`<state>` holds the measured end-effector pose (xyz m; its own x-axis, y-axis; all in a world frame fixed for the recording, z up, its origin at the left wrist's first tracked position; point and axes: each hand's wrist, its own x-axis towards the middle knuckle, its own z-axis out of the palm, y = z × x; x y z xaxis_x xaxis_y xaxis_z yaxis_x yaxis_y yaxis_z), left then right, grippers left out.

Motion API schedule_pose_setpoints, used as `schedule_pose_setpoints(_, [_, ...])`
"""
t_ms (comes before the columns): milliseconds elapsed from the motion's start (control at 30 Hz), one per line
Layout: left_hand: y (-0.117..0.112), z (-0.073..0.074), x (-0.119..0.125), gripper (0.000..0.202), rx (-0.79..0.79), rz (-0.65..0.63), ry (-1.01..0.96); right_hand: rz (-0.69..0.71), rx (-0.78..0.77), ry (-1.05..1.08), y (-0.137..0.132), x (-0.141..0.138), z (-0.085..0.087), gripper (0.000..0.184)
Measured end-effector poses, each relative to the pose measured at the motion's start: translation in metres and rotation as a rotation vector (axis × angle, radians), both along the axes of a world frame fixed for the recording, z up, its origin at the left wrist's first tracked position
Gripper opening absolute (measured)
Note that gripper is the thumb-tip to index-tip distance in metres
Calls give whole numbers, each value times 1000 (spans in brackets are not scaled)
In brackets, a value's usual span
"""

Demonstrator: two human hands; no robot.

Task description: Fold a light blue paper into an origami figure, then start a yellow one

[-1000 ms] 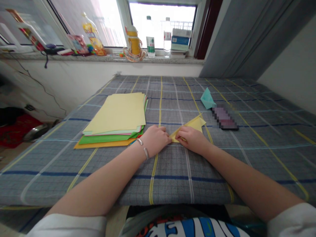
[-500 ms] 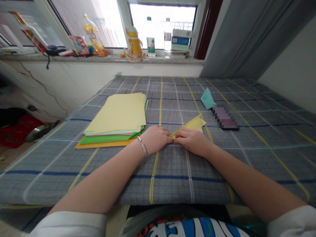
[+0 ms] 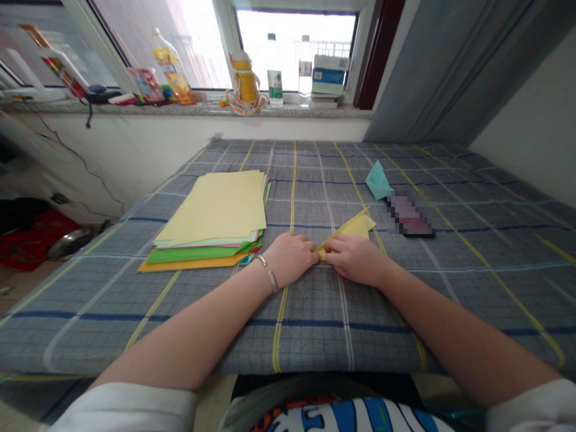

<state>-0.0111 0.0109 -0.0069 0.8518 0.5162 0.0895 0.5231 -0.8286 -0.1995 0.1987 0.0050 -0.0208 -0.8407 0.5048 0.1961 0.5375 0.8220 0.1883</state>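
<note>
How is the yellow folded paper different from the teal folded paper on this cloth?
The yellow folded paper is pale yellow, the teal folded paper blue-green. The yellow one is held by the left hand and right hand; the teal one lies farther off, untouched. The yellow one looks longer than the teal one. Both lie on the checked cloth.

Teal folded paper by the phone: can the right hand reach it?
Probably yes. The right hand is on the yellow folded paper and must leave it, but the teal folded paper lies just beyond, and the phone sits off to its side, not between.
</note>
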Motion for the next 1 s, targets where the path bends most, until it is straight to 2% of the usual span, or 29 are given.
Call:
schedule_pose_setpoints(367, [-3,5,1,12,-8,5,18,-57,-62,0,-4,13,3,12])
schedule_pose_setpoints(500, [-4,3,3,11,15,-1,-9,-100,-103,74,-5,16,2,16])
schedule_pose_setpoints(600, [-2,1,2,10,66,-30,-53,-60,-130,154,-5,15,0,22])
schedule_pose_setpoints(733, [0,-1,2,14,104,-51,-89,-25,-104,158,-3,12,-6,26])
schedule_pose_setpoints(1000, [0,-5,5,26,57,-70,-125,-126,-25,86,-5,8,-3,22])
